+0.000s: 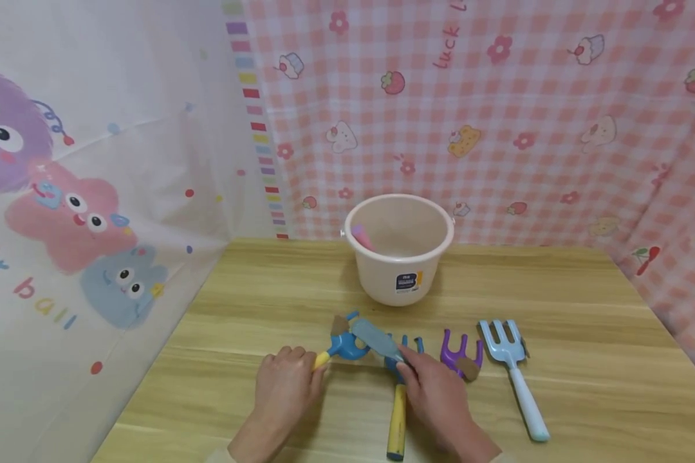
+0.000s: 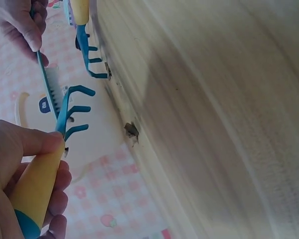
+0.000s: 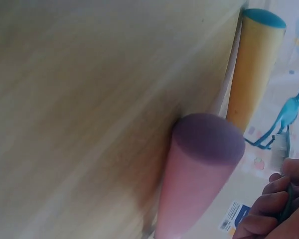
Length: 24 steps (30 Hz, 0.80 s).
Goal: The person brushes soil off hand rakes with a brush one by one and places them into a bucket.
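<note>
Holding a blue rake (image 1: 346, 347) in the left hand (image 1: 285, 386) and a brush (image 1: 375, 337) in the right hand (image 1: 439, 389), both at lower centre of the head view. Having between them a second blue rake (image 1: 398, 418), at lower right a purple rake (image 1: 452, 358) and a light-blue fork (image 1: 506, 352), at centre a bucket (image 1: 376, 273). In the left wrist view, gripping the first rake's yellow handle (image 2: 37, 184) at lower left, with bristles (image 2: 53, 87) near the tines (image 2: 79, 109). In the right wrist view, curling fingers (image 3: 269, 205) around the brush at lower right.
</note>
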Tool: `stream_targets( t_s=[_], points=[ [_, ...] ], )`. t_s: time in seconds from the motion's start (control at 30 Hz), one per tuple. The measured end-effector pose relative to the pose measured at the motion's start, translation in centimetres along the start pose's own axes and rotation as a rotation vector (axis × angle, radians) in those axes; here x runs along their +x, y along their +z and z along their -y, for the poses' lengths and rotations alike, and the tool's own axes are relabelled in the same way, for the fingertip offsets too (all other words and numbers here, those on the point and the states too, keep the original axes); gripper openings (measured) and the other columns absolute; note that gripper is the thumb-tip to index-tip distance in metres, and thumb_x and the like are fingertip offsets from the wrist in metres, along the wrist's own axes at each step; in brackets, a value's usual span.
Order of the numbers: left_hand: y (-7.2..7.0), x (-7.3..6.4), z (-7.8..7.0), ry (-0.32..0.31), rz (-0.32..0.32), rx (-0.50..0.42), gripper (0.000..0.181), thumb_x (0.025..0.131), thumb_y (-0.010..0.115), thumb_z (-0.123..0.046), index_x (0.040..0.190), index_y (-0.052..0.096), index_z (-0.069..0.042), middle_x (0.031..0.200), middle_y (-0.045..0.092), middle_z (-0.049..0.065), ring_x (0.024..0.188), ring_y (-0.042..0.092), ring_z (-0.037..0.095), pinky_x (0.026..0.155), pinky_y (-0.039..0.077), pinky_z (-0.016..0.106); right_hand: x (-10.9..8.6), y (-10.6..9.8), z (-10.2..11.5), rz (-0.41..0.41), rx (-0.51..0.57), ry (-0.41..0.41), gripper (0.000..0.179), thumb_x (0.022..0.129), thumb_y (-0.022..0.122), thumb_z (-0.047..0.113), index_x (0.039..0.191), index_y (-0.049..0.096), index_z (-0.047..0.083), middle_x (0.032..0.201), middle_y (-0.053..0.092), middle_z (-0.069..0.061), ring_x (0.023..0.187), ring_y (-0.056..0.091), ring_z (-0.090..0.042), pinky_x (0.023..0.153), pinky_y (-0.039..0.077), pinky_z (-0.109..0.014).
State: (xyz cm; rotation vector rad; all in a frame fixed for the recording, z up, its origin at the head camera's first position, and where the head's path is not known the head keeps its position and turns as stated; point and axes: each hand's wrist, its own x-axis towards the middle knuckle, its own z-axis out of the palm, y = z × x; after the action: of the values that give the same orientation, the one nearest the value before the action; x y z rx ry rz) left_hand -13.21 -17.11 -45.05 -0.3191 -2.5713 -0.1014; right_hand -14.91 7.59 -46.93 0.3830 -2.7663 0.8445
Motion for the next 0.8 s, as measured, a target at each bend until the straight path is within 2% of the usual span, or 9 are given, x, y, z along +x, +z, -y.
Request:
stream_targets(
  t_s=[0.13,0.3,0.37,0.6,0.67,0.8],
  points=[
    [0.0,0.1,0.0,0.008,0.008,0.01,0.024,0.079,0.081,-0.028,0.07,0.068,-0.01,0.063,0.059,-0.001,0.057,0.053,0.016,0.054,0.045,0.034,0.0,-0.2,0.0,0.005,-0.013,0.037,0.036,0.097,0.064,0.027,0.13,0.065,0.015,0.109,0.072,-0.007,0.092,0.069,-0.028,0.071,0.054,-0.045],
    [0.2,0.2,-0.2,0.006,0.015,0.003,0.023,0.079,0.08,-0.027,0.069,0.067,-0.011,0.062,0.057,-0.002,0.056,0.051,0.016,0.053,0.042,0.032,-0.1,0.0,1.2,-0.021,-0.005,-0.112,0.035,0.096,0.065,0.025,0.129,0.066,0.015,0.106,0.073,-0.005,0.09,0.07,-0.024,0.067,0.054,-0.039],
    [0.2,0.3,-0.2,0.002,0.017,-0.003,0.023,0.079,0.079,-0.026,0.068,0.066,-0.012,0.061,0.055,-0.003,0.056,0.05,0.015,0.054,0.041,0.032,-0.2,0.1,1.5,-0.031,-0.023,-0.147,0.034,0.096,0.065,0.025,0.128,0.067,0.016,0.104,0.073,-0.003,0.089,0.07,-0.023,0.063,0.053,-0.036],
    [0.2,0.3,-0.3,0.002,0.013,0.01,0.024,0.079,0.08,-0.027,0.068,0.065,-0.012,0.062,0.056,-0.003,0.057,0.052,0.016,0.053,0.043,0.033,-0.3,0.3,1.2,-0.066,-0.037,-0.097,0.032,0.094,0.068,0.023,0.126,0.069,0.016,0.099,0.073,-0.002,0.083,0.07,-0.022,0.061,0.051,-0.035],
    [0.2,0.3,-0.3,0.005,0.013,0.011,0.024,0.079,0.08,-0.028,0.069,0.066,-0.011,0.063,0.057,-0.002,0.057,0.052,0.016,0.053,0.043,0.033,-0.3,0.4,1.0,-0.057,-0.029,-0.086,0.033,0.094,0.068,0.024,0.126,0.068,0.016,0.094,0.072,-0.002,0.078,0.068,-0.022,0.06,0.05,-0.035],
    [0.1,0.2,-0.3,0.003,0.015,0.005,0.023,0.079,0.08,-0.027,0.069,0.066,-0.011,0.063,0.057,-0.002,0.057,0.052,0.016,0.053,0.044,0.033,-0.2,0.4,0.6,-0.012,-0.005,-0.029,0.033,0.096,0.065,0.025,0.128,0.068,0.015,0.096,0.072,-0.003,0.081,0.068,-0.025,0.064,0.053,-0.04]
  ],
)
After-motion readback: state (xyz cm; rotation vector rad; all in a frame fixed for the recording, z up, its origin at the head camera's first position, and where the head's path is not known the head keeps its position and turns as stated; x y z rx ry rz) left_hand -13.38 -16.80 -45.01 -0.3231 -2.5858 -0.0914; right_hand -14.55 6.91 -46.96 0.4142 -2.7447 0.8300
